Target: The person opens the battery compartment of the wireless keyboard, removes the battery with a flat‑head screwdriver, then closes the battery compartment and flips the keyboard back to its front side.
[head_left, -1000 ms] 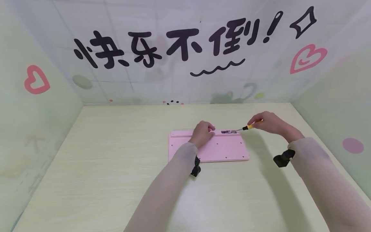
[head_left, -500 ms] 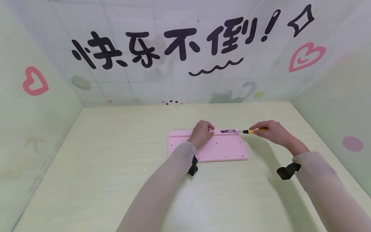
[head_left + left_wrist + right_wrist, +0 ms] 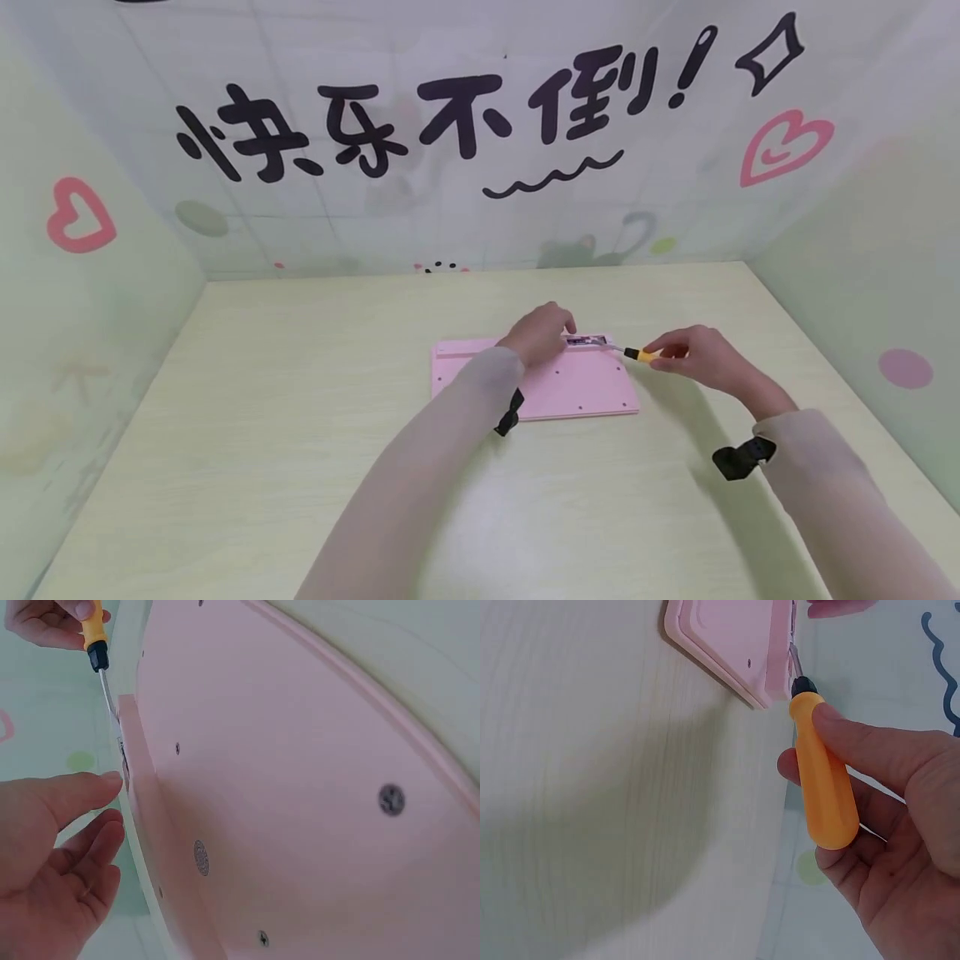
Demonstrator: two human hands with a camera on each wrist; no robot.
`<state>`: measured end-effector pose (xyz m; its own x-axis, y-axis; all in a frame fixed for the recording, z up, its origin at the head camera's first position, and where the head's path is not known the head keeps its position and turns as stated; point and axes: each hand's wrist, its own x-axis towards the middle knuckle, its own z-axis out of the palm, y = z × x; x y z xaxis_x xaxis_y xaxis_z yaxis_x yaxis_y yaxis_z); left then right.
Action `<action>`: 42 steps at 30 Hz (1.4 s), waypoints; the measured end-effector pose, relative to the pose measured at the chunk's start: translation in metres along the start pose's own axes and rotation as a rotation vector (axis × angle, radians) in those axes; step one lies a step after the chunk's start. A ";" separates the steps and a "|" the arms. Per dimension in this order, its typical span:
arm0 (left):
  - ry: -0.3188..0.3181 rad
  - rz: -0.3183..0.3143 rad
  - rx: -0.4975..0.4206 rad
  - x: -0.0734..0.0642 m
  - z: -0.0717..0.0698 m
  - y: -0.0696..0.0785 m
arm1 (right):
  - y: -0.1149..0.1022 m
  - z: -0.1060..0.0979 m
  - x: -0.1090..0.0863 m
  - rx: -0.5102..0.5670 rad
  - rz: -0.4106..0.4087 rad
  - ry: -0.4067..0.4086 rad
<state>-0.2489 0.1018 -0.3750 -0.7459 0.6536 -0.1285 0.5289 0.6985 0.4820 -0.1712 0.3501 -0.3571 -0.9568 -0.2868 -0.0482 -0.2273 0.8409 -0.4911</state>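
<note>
A pink keyboard (image 3: 570, 392) lies underside up on the table, with dark screws across its back. Along its far edge runs a raised ridge, and an open slot (image 3: 587, 341) there shows metal inside. My right hand (image 3: 705, 358) grips a screwdriver (image 3: 826, 780) by its yellow handle, and the tool's metal tip reaches the slot. Beside the slot's left end is my left hand (image 3: 538, 333). In the left wrist view, its thumb (image 3: 90, 787) and bent fingers stay apart with nothing between them, close to the ridge.
The pale wood-grain table (image 3: 285, 433) runs back to a printed wall cloth (image 3: 390, 217). Side walls stand at left and right. Black wrist cameras hang under both sleeves, the right one (image 3: 742, 458) low over the table.
My left hand has slid right along the ridge to the slot. My right hand has come nearer to me with the screwdriver, whose shaft now slants differently with its tip still at the slot.
</note>
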 end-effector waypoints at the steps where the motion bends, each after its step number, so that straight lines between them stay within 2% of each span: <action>1: -0.013 0.003 0.002 0.001 0.001 0.002 | 0.000 0.001 -0.001 -0.007 -0.001 0.010; 6: -0.046 0.035 0.058 0.009 0.007 0.005 | 0.003 0.005 -0.010 0.000 0.011 0.058; 13: -0.028 0.049 0.113 0.012 0.014 0.007 | 0.006 0.012 -0.021 0.008 0.073 0.128; 20: -0.033 0.064 0.160 0.008 0.013 0.011 | 0.012 0.019 -0.027 0.017 0.164 0.125; 27: -0.030 0.072 0.104 0.007 0.010 0.012 | 0.020 0.027 -0.029 0.032 0.194 0.137; 30: -0.040 0.067 0.107 0.008 0.010 0.014 | 0.021 0.030 -0.030 0.043 0.211 0.127; 37: -0.078 0.087 0.256 0.015 0.008 0.019 | 0.024 0.035 -0.030 0.068 0.248 0.124; 42: -0.087 0.100 0.324 0.019 0.009 0.023 | 0.025 0.036 -0.030 0.065 0.255 0.120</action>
<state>-0.2470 0.1326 -0.3747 -0.6540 0.7359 -0.1752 0.7089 0.6771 0.1976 -0.1420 0.3635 -0.3993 -0.9970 -0.0106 -0.0761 0.0315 0.8467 -0.5312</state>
